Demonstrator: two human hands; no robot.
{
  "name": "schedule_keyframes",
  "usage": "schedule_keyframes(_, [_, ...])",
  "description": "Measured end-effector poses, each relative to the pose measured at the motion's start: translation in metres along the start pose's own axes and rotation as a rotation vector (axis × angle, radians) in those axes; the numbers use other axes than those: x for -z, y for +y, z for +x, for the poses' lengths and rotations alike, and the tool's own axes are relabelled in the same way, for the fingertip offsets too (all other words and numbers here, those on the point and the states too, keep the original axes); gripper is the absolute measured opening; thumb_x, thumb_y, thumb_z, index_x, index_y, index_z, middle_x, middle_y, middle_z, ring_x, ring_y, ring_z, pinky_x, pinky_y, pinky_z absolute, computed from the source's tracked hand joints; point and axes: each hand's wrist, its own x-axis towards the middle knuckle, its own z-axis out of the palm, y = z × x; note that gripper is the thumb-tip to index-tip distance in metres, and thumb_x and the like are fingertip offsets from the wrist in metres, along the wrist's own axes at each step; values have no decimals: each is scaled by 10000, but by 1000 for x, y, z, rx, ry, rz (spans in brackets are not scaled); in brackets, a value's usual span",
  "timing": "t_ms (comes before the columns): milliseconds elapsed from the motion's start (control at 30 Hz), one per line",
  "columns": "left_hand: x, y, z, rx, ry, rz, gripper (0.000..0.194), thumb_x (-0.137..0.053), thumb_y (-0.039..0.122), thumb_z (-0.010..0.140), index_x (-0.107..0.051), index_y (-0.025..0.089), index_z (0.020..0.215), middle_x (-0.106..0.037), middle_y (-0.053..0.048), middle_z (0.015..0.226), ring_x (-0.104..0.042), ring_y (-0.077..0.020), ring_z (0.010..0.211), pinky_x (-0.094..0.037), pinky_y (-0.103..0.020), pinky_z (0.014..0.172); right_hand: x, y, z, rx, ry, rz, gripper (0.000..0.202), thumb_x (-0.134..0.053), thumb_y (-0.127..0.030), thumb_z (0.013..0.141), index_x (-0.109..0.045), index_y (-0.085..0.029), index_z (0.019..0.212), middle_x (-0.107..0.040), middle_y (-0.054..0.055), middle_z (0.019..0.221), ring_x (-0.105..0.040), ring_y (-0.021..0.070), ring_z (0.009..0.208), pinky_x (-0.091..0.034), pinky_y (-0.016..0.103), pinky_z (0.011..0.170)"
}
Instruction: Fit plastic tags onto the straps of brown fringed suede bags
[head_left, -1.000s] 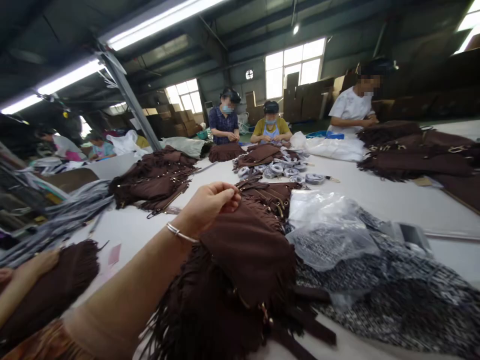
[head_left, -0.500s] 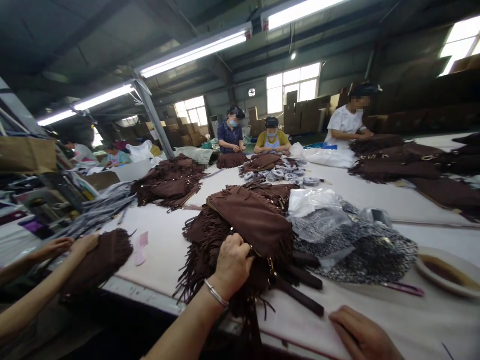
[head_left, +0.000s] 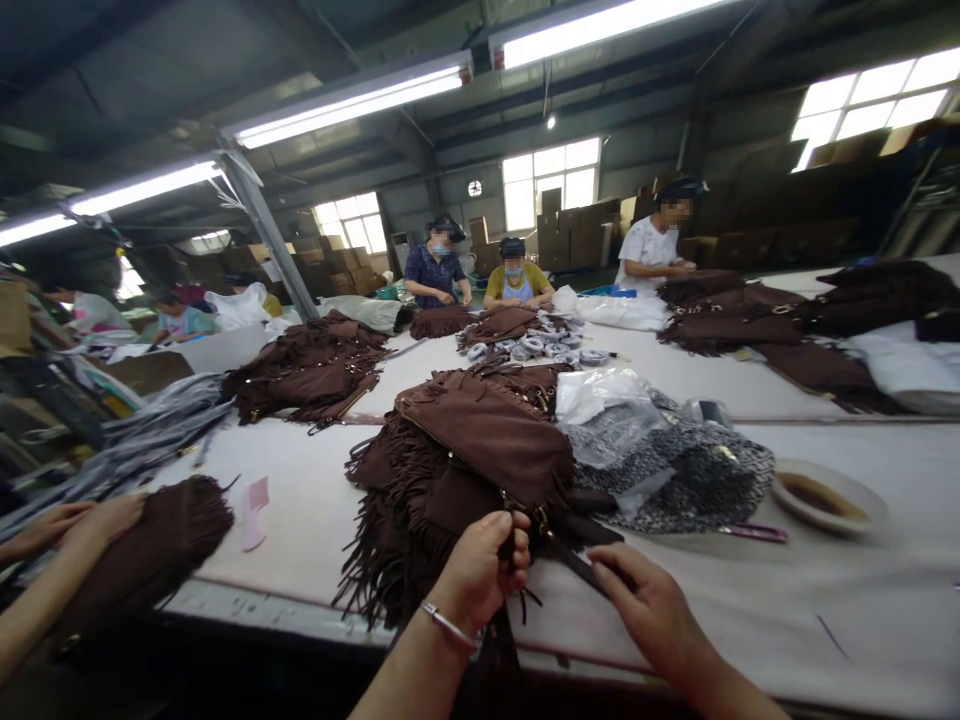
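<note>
A brown fringed bag (head_left: 484,430) lies on top of similar fringed bags in front of me, with a zipper along its edge and gold-coloured clasps. My left hand (head_left: 487,565), a silver bracelet on its wrist, is closed on a dark brown part at the bag's near edge, beside a clasp. Just to the right, my right hand (head_left: 652,605) has its thumb and fingers around the end of a dark brown strap (head_left: 574,562) that runs from the clasp. Its lower fingers are partly hidden.
At left, a co-worker's hands (head_left: 97,525) hold another fringed bag (head_left: 161,545). A pink comb-shaped piece (head_left: 255,512) lies between us. Rightward are a plastic bag with speckled material (head_left: 675,465), a purple-handled tool (head_left: 757,533) and a dish of brown liquid (head_left: 829,497). Several co-workers sit or stand across the table.
My right hand has come from the table's near edge up to the strap end. My left hand has shifted lower and turned at the bag's edge. The view has swung right.
</note>
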Motion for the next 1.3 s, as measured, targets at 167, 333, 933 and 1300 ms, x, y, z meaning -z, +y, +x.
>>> schedule_keyframes(167, [1, 1, -12, 46, -27, -54, 210, -677, 294, 798, -639, 121, 910, -641, -66, 826, -632, -141, 710, -521, -294, 697, -22, -35, 29, 29, -55, 29, 269, -496, -364, 855, -698, -194, 904, -708, 77, 917, -634, 224, 887, -477, 322, 821])
schedule_keyframes(333, [6, -9, -12, 59, 44, 64, 226, -694, 332, 770, -631, 144, 878, -657, -59, 814, -642, -153, 698, -511, -288, 659, -37, -38, 33, -51, -89, 56, 294, -484, -384, 850, -687, -176, 802, -698, 58, 797, -623, 216, 790, -458, 310, 732])
schedule_keyframes(933, [1, -11, 8, -122, 60, 308, 407, -662, 528, 745, -632, 133, 838, -616, -30, 641, -580, -153, 547, -459, -277, 551, -54, -67, 43, -378, -373, 379, 341, -375, -455, 816, -513, -193, 646, -519, -36, 478, -403, 90, 315, -279, 213, 341])
schedule_keyframes(1300, [20, -26, 35, 10, 143, 102, 365, -801, 354, 664, -581, 162, 883, -718, -82, 818, -700, -213, 729, -548, -315, 674, 36, 8, -15, -4, 13, -365, 324, -462, -310, 898, -549, -184, 612, -604, 6, 598, -531, 129, 581, -334, 247, 567])
